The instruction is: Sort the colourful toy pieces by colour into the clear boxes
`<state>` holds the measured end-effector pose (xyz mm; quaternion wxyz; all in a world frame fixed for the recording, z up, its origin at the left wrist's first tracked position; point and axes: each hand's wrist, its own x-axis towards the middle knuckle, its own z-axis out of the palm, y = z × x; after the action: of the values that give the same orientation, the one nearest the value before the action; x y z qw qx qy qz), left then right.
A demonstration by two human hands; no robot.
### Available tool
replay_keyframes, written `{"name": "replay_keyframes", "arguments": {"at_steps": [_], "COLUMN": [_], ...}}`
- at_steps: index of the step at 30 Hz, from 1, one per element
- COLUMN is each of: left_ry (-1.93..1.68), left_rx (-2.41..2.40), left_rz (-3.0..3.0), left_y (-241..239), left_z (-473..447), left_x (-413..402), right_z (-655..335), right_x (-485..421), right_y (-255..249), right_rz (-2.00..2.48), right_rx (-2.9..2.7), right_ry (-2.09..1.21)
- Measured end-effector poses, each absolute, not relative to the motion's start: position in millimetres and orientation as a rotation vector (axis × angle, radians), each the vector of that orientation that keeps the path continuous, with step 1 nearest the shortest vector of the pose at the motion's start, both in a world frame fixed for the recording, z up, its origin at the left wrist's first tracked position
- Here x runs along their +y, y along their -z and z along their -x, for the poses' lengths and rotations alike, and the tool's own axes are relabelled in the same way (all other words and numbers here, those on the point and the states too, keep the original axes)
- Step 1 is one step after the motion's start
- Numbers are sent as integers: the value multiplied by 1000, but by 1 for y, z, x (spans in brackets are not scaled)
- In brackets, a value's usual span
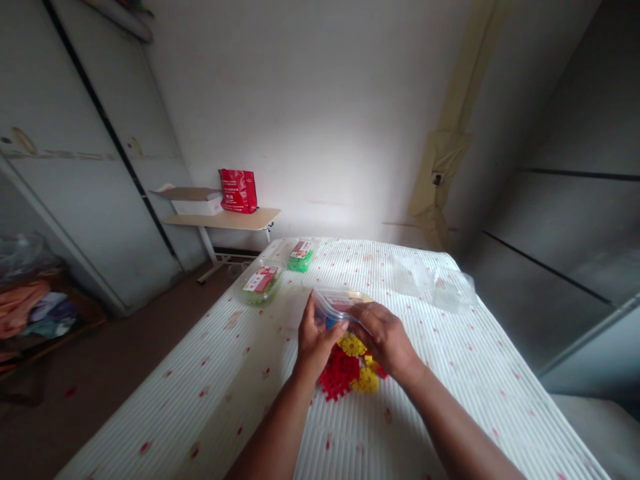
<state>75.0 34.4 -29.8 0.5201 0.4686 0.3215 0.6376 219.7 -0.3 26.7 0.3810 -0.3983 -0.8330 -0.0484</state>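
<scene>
Between my two hands is a clear plastic container [340, 305] with a label on its lid and something blue inside. My left hand [317, 337] grips its left side, the thumb pressed along the near edge. On the right edge, my right hand [385, 337] is closed around the rim, its fingers partly hidden. Beneath the hands, a pile of red snowflake-shaped plastic pieces [339, 375] lies on the table, with yellow snowflake-shaped pieces [367, 381] beside them.
Two labelled clear containers with green contents, one nearer [260, 283] and one farther [301, 256], stand at the table's far left. Empty clear plastic containers [453, 290] lie at the right edge. Behind, a small side table [240, 220] carries a red bag [239, 191] and a white box [197, 205].
</scene>
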Motion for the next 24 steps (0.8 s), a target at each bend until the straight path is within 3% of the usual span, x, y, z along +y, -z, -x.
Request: {"name": "replay_keyframes", "arguments": {"at_steps": [18,24], "left_ry": [-1480,-1459], "left_rx": [635,616], "left_rz": [-1102,-1134], "left_y": [32,34], "left_z": [-82,-79], "left_x": [28,27], "right_z": [-227,-224], "right_x": [-4,1], "right_y": [-36,-30], "right_rz": [873,785], "right_rx": [-2146,-1982], "right_ry": [-150,-454]}}
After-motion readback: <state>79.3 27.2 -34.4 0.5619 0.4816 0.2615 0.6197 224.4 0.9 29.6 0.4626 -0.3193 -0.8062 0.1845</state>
